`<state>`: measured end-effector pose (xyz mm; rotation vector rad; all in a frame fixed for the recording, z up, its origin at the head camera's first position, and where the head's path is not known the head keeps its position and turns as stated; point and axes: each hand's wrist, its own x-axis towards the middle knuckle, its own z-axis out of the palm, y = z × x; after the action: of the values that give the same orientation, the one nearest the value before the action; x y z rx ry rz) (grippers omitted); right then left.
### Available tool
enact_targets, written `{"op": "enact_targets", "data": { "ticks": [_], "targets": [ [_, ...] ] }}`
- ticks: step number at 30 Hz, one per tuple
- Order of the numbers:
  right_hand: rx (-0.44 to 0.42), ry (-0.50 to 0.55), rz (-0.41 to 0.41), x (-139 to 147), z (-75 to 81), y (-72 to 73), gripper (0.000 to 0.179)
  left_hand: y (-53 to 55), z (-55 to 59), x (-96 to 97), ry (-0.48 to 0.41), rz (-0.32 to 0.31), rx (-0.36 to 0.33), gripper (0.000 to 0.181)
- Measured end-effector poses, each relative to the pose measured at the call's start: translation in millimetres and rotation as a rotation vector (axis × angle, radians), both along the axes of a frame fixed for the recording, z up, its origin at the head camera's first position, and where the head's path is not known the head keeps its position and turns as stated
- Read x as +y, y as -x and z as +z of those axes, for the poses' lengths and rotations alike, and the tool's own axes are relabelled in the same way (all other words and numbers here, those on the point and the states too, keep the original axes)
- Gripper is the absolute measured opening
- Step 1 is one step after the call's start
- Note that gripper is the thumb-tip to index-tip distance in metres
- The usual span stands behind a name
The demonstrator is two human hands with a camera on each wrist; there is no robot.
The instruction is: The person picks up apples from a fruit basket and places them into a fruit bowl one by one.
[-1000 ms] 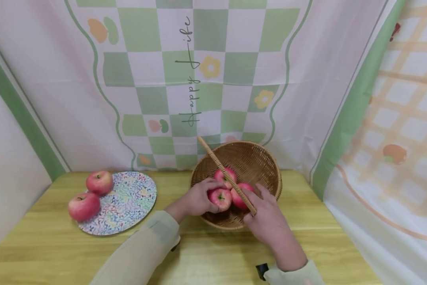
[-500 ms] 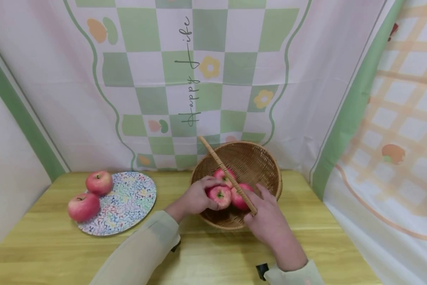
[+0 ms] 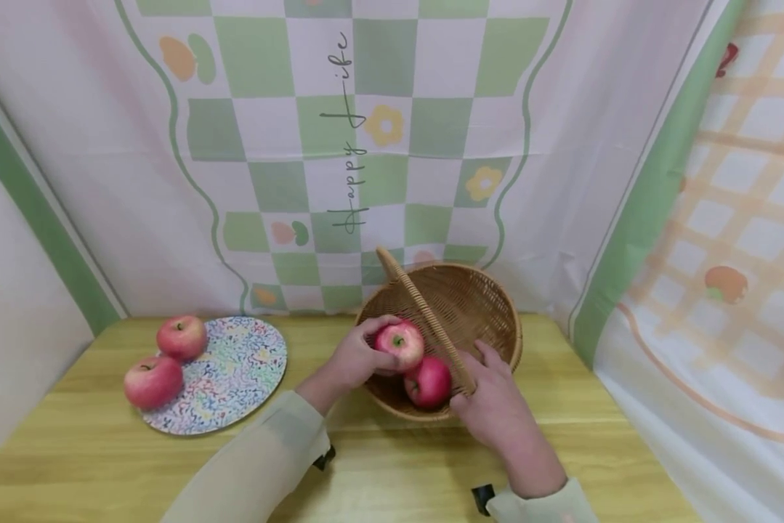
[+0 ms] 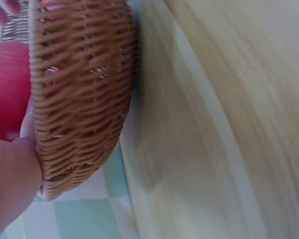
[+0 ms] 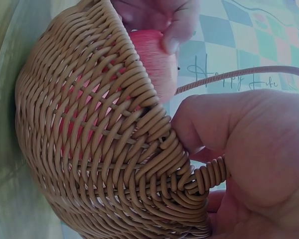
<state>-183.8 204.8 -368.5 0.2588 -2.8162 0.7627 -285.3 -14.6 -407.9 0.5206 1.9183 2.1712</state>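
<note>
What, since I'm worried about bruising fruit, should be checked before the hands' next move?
1. Left hand secure on its apple: ok, thumb and fingers around it.
2. Right hand on the handle: ok, gripping its near end.
3. Held apple clear of the basket's rim: cannot tell; the rim hides part of it.
4. Held apple free of the lower apple: cannot tell; they overlap in the head view.
5. Room on the plate: ok, bare right of its two apples.

Left grip (image 3: 354,356) covers part of its apple (image 3: 403,344), and the left wrist view crops it. Right grip (image 3: 496,399) hides some basket handle (image 3: 431,317) tbh.
</note>
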Motion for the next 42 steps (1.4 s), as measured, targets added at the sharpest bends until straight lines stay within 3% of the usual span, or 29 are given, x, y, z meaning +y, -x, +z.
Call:
{"op": "enact_targets", "data": {
  "ticks": [5, 14, 27, 32, 36, 42],
  "targets": [
    [-0.011, 0.008, -0.005, -1, 0.0, -0.3, 0.072, -5.6, 4.1, -4.4, -0.097, -0.018, -0.084, 0.065],
    [-0.03, 0.008, -0.015, -2, 2.2, -0.3, 0.071, -18.8, 17.2, -20.6, -0.135, 0.02, -0.137, 0.072],
    [-0.029, -0.011, -0.003, -1, 0.5, 1.7, 0.069, -51.8, 31.5, -58.3, -0.034, 0.075, -0.143, 0.067],
    [-0.024, -0.015, -0.001, 0, -1.1, 3.2, 0.071, -61.6, 30.1, -82.7, -0.001, 0.108, -0.14, 0.066],
    [-0.024, -0.009, 0.0, -1, -1.4, 3.7, 0.072, -59.1, 22.6, -109.4, 0.035, 0.184, -0.133, 0.068],
    [-0.044, -0.007, -0.008, -1, -0.5, 1.9, 0.072, -42.4, 8.2, -149.3, 0.08, 0.301, -0.175, 0.074]
  ]
}}
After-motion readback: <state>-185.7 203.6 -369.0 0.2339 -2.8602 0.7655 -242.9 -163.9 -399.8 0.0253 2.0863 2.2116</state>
